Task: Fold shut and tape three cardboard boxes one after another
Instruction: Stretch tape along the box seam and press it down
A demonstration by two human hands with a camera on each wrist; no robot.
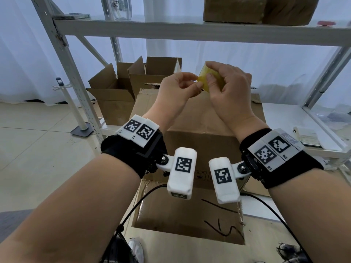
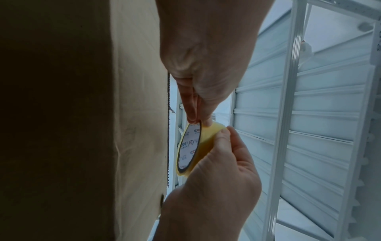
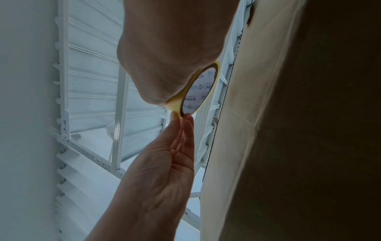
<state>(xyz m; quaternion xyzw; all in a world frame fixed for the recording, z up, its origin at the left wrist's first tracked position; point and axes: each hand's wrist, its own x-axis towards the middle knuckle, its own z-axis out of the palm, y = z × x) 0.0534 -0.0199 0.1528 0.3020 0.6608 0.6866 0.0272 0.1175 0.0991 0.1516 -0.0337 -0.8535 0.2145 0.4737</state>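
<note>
Head view — right hand (image 1: pixel 226 86) is grasping the yellow tape roll (image 1: pixel 211 80) in its grip, left hand (image 1: pixel 178 88) is pinching the roll's edge. Both are hovering above a large open cardboard box (image 1: pixel 191 149); two smaller open boxes (image 1: pixel 121 92) are standing behind it — under the metal shelf (image 1: pixel 190 29).

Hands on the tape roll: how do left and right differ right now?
The right hand wraps the yellow tape roll from above and carries it; the left hand only pinches at the roll's edge with thumb and fingertips, probably hunting for the tape's end. The right hand covers most of the roll, the left very little. Both are raised above the big open cardboard box.
</note>
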